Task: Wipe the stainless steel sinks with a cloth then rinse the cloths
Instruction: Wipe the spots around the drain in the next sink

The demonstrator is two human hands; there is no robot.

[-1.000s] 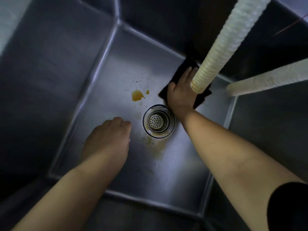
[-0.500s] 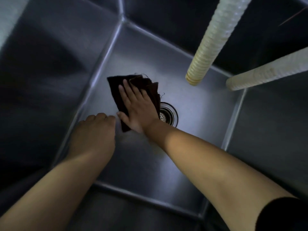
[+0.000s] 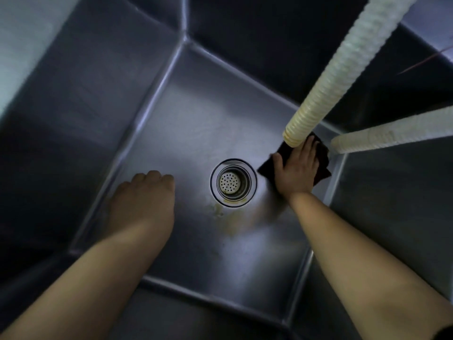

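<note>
Two hoses (image 3: 343, 77) overhang the sink's (image 3: 81, 114) right corner; left floor lies open.

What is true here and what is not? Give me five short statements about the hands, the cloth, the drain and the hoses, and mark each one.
1. The right hand presses a dark cloth flat on the sink floor. True.
2. The cloth covers the drain strainer. False: the strainer is uncovered, and the cloth lies to its right.
3. The left hand holds a second cloth. False: it holds nothing, its fingers curled under as it rests on the sink floor.
4. A yellowish stain lies just below the drain. True.
5. Water pours from the ribbed hose. False: no water shows at its end.
</note>
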